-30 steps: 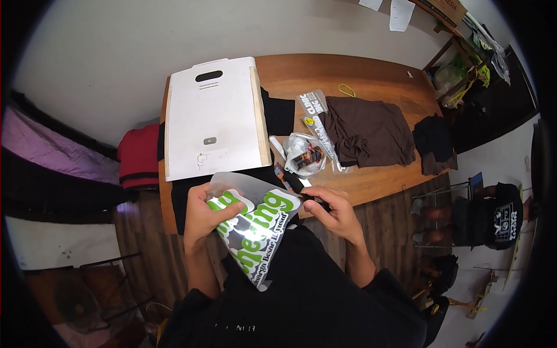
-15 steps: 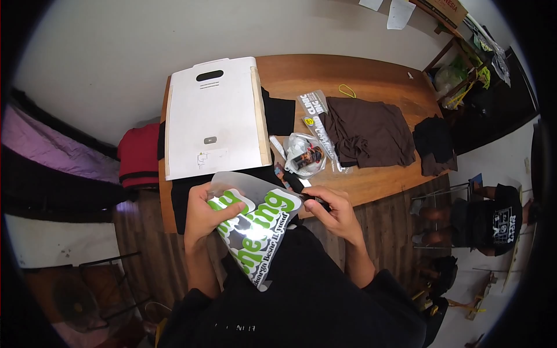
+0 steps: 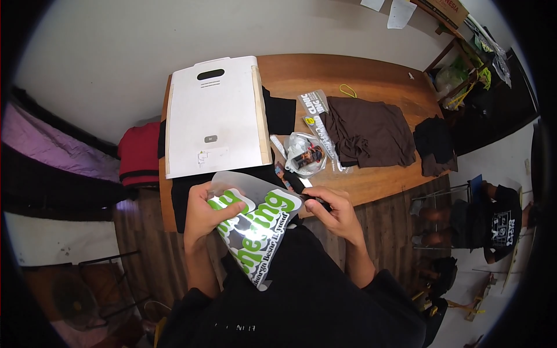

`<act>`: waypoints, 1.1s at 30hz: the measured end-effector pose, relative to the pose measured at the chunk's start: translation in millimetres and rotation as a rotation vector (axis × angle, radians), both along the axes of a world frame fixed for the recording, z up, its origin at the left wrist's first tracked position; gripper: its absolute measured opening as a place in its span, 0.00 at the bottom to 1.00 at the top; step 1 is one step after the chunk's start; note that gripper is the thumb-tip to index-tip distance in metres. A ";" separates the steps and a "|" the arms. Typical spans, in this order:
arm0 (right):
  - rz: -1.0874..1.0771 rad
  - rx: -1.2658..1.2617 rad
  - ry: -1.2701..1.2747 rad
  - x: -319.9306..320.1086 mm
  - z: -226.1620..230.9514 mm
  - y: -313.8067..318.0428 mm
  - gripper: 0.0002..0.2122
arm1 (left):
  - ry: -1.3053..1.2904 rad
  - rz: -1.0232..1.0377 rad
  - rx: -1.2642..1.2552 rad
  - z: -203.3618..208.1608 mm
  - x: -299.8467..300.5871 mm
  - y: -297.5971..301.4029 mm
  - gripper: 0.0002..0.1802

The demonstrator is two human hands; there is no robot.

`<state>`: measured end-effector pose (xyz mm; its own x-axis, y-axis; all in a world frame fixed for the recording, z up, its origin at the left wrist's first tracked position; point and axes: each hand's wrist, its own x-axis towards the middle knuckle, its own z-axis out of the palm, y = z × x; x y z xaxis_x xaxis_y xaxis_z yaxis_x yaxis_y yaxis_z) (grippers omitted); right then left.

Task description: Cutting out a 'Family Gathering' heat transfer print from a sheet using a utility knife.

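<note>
Fingers [image 3: 204,204] over transfer film [image 3: 258,229]; right hand's [image 3: 336,214] small dark tool [image 3: 316,200] indistinct.

Glossy film, matt cloth and board on polished wood

The printed transfer sheet [image 3: 255,223] was a thin, clear plastic film, glossy enough to throw back a white glare across its green-and-white lettering, and its bare upper margin looked milky and smooth. The table [image 3: 360,72] was brown wood with a smooth, faintly shiny finish, while the floor planks [image 3: 386,223] were darker and duller. The white board [image 3: 214,116] looked matt and flat, edged by pale raw wood strips. The brown garment [image 3: 368,130] and black fabric [image 3: 279,115] were soft, matt, creased cloth. The small bag [image 3: 304,153] was crinkled, shiny clear plastic.
</note>
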<state>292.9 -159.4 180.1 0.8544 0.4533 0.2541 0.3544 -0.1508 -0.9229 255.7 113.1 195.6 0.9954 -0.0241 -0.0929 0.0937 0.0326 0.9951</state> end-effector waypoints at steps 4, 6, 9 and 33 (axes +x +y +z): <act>0.007 0.003 -0.013 0.9 -1.3 -1.0 0.10 | -0.010 -0.005 0.004 -0.6 1.2 -0.6 0.11; 0.024 -0.008 -0.002 0.9 -0.5 -1.7 0.10 | -0.006 -0.010 0.007 0.2 1.2 0.0 0.11; 0.032 -0.026 -0.020 1.4 2.7 -1.8 0.10 | 0.002 -0.012 0.009 1.1 0.6 0.7 0.12; -0.355 0.677 0.552 24.7 -4.0 -5.5 0.21 | 0.000 -0.016 -0.002 -4.8 8.9 2.0 0.11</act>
<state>317.6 -165.0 176.0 0.9924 0.0478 -0.1135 -0.1227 0.4637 -0.8775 264.7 115.0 190.8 0.9949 -0.0407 -0.0927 0.0941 0.0330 0.9950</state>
